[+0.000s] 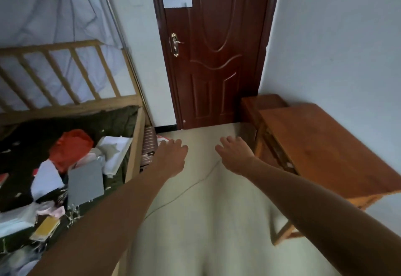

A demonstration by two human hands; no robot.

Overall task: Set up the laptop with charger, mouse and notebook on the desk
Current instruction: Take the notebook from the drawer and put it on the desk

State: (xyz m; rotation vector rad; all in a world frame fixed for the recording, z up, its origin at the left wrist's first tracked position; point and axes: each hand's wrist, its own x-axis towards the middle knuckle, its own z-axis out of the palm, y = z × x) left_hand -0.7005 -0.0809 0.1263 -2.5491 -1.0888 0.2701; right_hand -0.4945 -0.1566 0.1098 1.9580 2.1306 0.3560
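So, nothing picked up yet, laptop (85,183) is over on the bed (112,121) to my left

Left hand (171,156) and right hand (235,156) hover over the floor (217,210), fingers loosely spread, gripping nothing. The grey slab I take for the laptop lies in the bed clutter, nearer the left hand, with the wooden bed rail (135,152) between. The desk (325,145) is off right.

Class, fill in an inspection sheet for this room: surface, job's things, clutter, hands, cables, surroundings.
Surface: desk by the right wall.
Job's things: grey slab, probably the laptop, and yellow book, maybe the notebook, on the bed; charger, mouse: nothing seen.
Clutter: red cloth and papers on the bed.
Hands: left hand and right hand open, holding nothing.
Cables: thin cable on the floor.
Surroundings: shut door, suitcase beside the bed.
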